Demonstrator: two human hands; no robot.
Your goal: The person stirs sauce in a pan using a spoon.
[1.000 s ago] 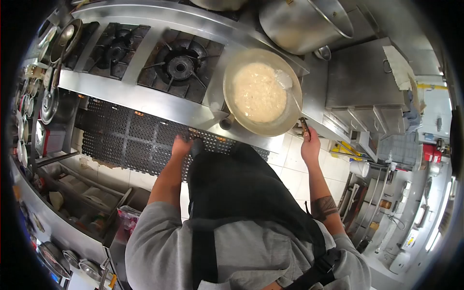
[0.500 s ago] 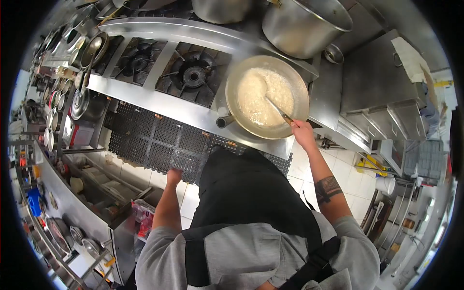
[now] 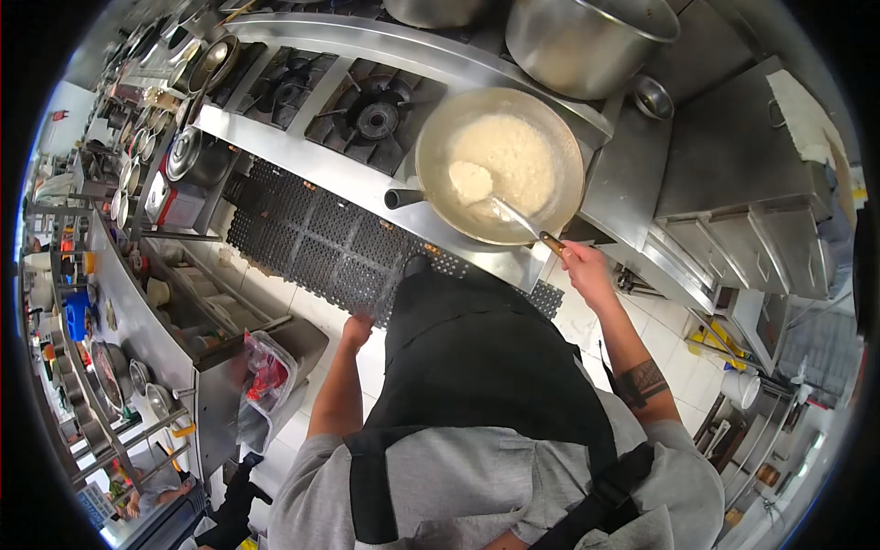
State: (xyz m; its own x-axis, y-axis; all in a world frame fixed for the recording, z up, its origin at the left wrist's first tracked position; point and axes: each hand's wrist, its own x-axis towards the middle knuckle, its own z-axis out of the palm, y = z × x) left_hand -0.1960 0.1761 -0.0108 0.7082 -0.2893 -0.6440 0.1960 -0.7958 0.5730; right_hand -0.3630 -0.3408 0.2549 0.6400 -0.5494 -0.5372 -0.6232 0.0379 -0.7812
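Observation:
My right hand (image 3: 587,268) is closed round the wooden grip of a metal ladle (image 3: 519,216). The ladle's bowl is heaped with pale, lumpy, creamy food and sits over the left front part of a wide pan (image 3: 427,174). More of the same creamy food (image 3: 513,151) spreads across the pan's bottom. The pan stands on the stove's front right, its stubby hollow handle (image 3: 403,197) pointing left. Low at my side hangs my left hand (image 3: 357,328), its fingers curled in, touching nothing that I can see.
Left of the pan is a gas burner (image 3: 377,119). Large steel pots (image 3: 587,50) stand behind it. A black perforated mat (image 3: 312,238) covers the floor before the stove. A steel counter (image 3: 225,403) and a bin with a clear liner (image 3: 284,367) are at my left.
The ladle's bowl has moved left and toward me through the pan and now shows a heap of food. The pan has shifted slightly on the stove. My view has turned a little.

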